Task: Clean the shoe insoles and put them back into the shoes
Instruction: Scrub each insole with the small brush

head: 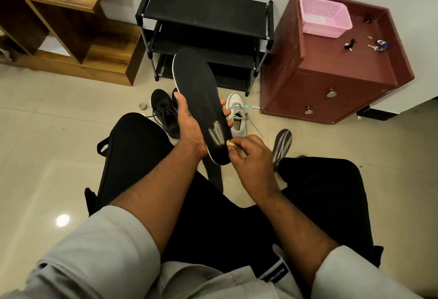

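— From the head camera, what about the hands?
— Left hand (189, 123) wrapped around the black insole (201, 102), thumb across its top face, fingertips showing past the far edge. Right hand (251, 154) pinching a small yellowish cloth (231, 144), pressed against the heel end beside a worn grey logo.
— And the insole itself?
— Held up over the lap, toe end pointing away toward the black shoe rack (206, 28).
— On the floor?
— Black shoe (163, 113) to the left below the insole, white shoe (237, 113) to the right, a second, striped grey insole (282, 144) lying just beside the right knee. Maroon cabinet (331, 90) further right, pink basket (324, 16) on top.
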Action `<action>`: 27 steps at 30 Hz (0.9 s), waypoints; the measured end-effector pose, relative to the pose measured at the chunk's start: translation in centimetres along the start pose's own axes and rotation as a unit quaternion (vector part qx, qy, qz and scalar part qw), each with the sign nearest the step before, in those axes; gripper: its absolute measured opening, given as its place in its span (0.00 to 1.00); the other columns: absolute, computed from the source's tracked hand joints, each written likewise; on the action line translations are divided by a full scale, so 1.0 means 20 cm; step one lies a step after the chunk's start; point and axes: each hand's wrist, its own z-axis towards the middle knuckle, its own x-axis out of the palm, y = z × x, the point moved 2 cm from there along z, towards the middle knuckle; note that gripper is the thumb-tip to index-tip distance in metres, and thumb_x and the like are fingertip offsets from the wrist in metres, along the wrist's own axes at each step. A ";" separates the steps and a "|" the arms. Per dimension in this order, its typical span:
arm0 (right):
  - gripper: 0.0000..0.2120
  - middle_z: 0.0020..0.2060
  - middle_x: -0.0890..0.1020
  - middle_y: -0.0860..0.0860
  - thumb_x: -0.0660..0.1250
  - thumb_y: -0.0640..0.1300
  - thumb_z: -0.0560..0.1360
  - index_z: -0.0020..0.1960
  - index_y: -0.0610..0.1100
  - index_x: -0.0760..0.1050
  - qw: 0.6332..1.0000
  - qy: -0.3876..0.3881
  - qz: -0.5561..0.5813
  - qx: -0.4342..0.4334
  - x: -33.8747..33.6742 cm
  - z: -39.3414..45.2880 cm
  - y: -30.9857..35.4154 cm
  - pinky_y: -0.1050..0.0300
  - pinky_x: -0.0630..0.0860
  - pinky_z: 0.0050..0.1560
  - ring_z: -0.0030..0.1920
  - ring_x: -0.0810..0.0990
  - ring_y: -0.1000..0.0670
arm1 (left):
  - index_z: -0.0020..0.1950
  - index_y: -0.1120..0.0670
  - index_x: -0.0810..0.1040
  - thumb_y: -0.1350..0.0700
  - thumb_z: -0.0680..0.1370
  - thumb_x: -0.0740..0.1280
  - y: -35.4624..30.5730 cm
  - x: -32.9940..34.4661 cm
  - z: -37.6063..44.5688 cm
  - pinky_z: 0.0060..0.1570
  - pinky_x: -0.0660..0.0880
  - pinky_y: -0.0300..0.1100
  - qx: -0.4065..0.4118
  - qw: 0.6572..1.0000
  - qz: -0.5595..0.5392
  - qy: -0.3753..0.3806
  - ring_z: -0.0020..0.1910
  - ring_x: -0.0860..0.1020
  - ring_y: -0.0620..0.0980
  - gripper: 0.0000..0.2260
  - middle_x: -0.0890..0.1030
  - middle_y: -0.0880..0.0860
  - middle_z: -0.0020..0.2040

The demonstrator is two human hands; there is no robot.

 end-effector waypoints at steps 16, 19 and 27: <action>0.08 0.47 0.79 0.47 0.69 0.38 0.75 0.53 0.40 0.81 0.999 0.019 -0.032 -0.023 -0.03 0.04 0.00 0.79 0.65 0.45 0.46 0.75 0.55 | 0.57 0.62 0.76 0.20 0.69 0.49 -0.01 0.01 -0.02 0.40 0.74 0.45 0.012 1.000 -0.006 -0.025 0.38 0.75 0.53 0.47 0.76 0.58 0.42; 0.08 0.48 0.79 0.46 0.68 0.38 0.75 0.54 0.39 0.80 0.997 0.044 -0.023 -0.051 0.01 0.02 0.06 0.75 0.69 0.48 0.48 0.76 0.54 | 0.56 0.62 0.77 0.20 0.68 0.50 -0.01 0.00 0.00 0.40 0.74 0.46 0.008 1.000 -0.002 -0.020 0.40 0.75 0.54 0.47 0.76 0.59 0.43; 0.09 0.46 0.79 0.46 0.69 0.37 0.74 0.54 0.39 0.81 0.993 0.058 -0.031 -0.097 0.03 0.02 0.09 0.67 0.73 0.47 0.47 0.77 0.52 | 0.65 0.61 0.71 0.19 0.67 0.53 -0.01 -0.04 0.03 0.43 0.75 0.48 0.011 1.000 -0.014 -0.009 0.43 0.75 0.54 0.49 0.76 0.58 0.49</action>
